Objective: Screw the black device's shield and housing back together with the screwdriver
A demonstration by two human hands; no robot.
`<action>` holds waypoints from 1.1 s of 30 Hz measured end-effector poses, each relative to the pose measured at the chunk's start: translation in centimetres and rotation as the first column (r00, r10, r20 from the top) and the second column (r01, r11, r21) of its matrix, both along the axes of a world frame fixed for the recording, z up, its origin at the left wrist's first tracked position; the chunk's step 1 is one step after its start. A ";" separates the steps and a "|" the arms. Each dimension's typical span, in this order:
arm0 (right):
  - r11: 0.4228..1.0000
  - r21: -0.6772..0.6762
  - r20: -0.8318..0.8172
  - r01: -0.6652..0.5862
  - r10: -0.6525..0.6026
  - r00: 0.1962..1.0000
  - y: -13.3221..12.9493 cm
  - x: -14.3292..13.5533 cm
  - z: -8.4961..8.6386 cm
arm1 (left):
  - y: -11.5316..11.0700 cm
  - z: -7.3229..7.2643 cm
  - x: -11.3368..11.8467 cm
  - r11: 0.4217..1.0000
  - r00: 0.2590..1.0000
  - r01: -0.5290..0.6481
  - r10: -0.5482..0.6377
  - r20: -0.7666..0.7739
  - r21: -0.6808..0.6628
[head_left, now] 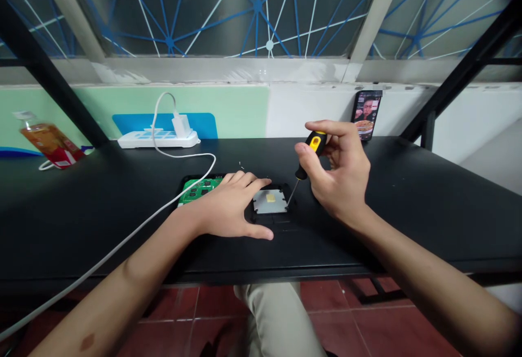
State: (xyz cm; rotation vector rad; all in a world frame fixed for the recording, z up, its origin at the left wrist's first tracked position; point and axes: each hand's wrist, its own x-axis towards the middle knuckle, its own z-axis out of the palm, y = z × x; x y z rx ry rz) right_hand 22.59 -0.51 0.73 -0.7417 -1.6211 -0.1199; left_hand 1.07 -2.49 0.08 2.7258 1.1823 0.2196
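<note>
**Screwdriver [316, 141] Leaned at the Four O'Clock Corner of a Silver Plate [263, 206]**

The silver plate, with a yellow patch [271, 198] in its middle, lay in a dark housing on the black surface [367, 243]. The right hand [340, 177] pinched the screwdriver between thumb and forefinger; its other fingers were curled and partly hidden. The left hand [224, 205] lay at nine o'clock of the plate, its fingers loosely spread and the thumb apart, towards six o'clock. The green circuit board [202, 189] was partly under this hand.

The shaft leaned, with its handle towards one o'clock. In my judgement, a more upright shaft and a gentle, straight push would have given a safer seat, since a slanted tip could slip and scratch the plate. Whether the tip sat in a screw, I could not tell. The left hand was well placed for steadying the housing's edge, clear of the tip.
</note>
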 end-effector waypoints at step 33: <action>0.988 -0.122 -0.162 -0.095 0.075 0.984 2.4 1.8 -0.4 | 0.3 0.0 -0.5 0.996 0.997 -0.052 0.055 0.049 -0.069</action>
